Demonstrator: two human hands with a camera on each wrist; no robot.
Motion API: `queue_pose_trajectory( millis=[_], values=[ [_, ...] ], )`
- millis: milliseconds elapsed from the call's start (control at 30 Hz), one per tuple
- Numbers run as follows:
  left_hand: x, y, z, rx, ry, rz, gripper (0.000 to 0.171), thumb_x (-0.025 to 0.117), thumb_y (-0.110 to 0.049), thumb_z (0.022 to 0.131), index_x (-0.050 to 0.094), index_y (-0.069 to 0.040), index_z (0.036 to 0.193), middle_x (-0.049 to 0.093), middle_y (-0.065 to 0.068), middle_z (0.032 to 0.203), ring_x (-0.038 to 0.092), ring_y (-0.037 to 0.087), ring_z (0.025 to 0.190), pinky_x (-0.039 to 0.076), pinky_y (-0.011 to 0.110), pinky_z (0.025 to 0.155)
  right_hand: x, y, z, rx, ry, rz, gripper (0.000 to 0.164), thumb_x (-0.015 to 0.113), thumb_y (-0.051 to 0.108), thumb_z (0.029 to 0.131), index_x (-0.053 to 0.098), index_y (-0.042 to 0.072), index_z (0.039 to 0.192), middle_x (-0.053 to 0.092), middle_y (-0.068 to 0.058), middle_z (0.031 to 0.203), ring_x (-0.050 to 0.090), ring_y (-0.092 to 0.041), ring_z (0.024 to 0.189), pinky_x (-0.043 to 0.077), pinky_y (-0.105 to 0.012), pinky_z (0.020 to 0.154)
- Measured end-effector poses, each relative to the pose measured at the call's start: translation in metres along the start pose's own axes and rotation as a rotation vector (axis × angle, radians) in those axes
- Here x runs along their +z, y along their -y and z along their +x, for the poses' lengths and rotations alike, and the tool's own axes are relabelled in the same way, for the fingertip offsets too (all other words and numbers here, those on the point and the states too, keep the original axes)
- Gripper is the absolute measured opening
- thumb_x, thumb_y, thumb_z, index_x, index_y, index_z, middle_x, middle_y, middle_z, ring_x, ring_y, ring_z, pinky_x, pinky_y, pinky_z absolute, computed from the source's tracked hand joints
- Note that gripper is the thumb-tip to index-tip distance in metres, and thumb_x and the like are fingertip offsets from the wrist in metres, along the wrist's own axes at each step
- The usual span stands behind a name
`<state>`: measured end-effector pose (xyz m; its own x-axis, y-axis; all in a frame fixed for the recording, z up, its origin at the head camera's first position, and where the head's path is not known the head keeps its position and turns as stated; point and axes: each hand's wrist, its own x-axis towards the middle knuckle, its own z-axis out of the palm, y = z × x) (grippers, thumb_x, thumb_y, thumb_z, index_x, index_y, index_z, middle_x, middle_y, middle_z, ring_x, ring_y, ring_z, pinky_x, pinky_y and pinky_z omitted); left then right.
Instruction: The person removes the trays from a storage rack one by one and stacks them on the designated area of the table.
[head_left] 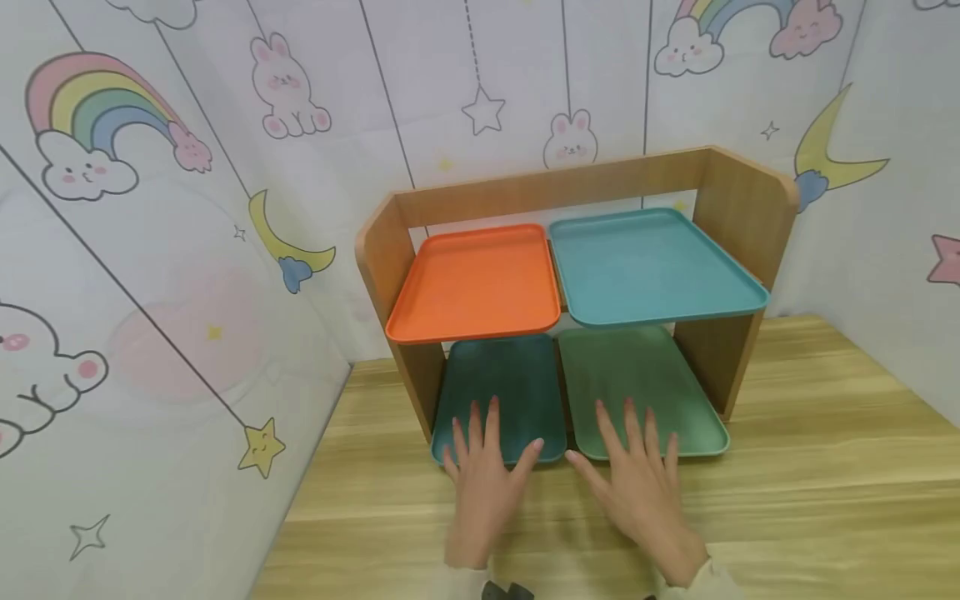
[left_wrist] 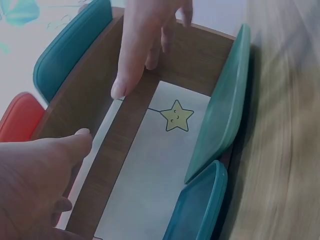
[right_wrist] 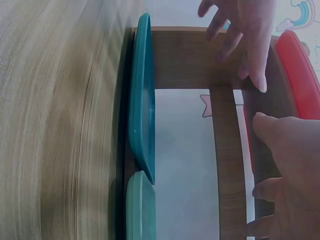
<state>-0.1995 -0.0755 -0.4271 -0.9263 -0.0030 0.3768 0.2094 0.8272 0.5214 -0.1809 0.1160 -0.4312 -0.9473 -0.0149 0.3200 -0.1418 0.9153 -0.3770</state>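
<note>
Both hands are held out, fingers spread, in front of a wooden two-tier rack point(head_left: 555, 190). My left hand point(head_left: 482, 487) overlaps the front of the dark teal tray point(head_left: 517, 367) on the lower tier in the head view. The right hand point(head_left: 637, 492) overlaps the green tray point(head_left: 622, 358) beside it, thumbs pointing toward each other. On the upper tier lie an orange tray point(head_left: 480, 283) at left and a light blue tray point(head_left: 656, 262) at right. Both wrist views show the hands between the tiers' levels, with nothing in their fingers.
The rack stands on a wood-grain table point(head_left: 847, 467). Behind it and along the left hangs a white cloth point(head_left: 172, 333) printed with rainbows, rabbits, moons and stars. The rack's right side panel point(head_left: 750, 204) rises above the upper trays.
</note>
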Motion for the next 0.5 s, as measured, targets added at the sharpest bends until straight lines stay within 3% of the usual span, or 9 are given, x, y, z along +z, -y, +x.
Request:
queue_pose_trajectory(
  millis=[200, 333, 500],
  values=[
    [-0.002, 0.007, 0.005, -0.005, -0.119, -0.193, 0.075, 0.064, -0.047, 0.087, 0.036, -0.007, 0.144, 0.042, 0.021, 0.142, 0.039, 0.044, 0.131, 0.034, 0.063, 0.101, -0.002, -0.001, 0.002, -0.029, -0.073, 0.058, 0.083, 0.049, 0.063, 0.089, 0.019, 0.022, 0.153, 0.023, -0.024, 0.154, 0.024, -0.050, 0.138, 0.024, -0.070, 0.102],
    [-0.006, 0.011, 0.009, -0.073, -0.171, -0.307, 0.068, 0.064, -0.040, 0.089, 0.038, -0.006, 0.142, 0.045, 0.018, 0.138, 0.044, 0.038, 0.128, 0.040, 0.056, 0.100, -0.005, 0.000, 0.003, -0.036, -0.130, 0.138, 0.081, 0.054, 0.055, 0.090, 0.022, 0.016, 0.152, 0.030, -0.025, 0.151, 0.032, -0.048, 0.134, 0.030, -0.066, 0.102],
    [-0.012, 0.021, 0.016, -0.145, -0.272, -0.379, 0.064, 0.065, -0.030, 0.089, 0.038, -0.002, 0.140, 0.046, 0.019, 0.136, 0.045, 0.035, 0.128, 0.040, 0.052, 0.102, -0.008, -0.001, 0.005, -0.045, -0.228, 0.245, 0.077, 0.061, 0.047, 0.089, 0.029, 0.010, 0.149, 0.039, -0.024, 0.146, 0.042, -0.047, 0.128, 0.040, -0.064, 0.094]
  ],
)
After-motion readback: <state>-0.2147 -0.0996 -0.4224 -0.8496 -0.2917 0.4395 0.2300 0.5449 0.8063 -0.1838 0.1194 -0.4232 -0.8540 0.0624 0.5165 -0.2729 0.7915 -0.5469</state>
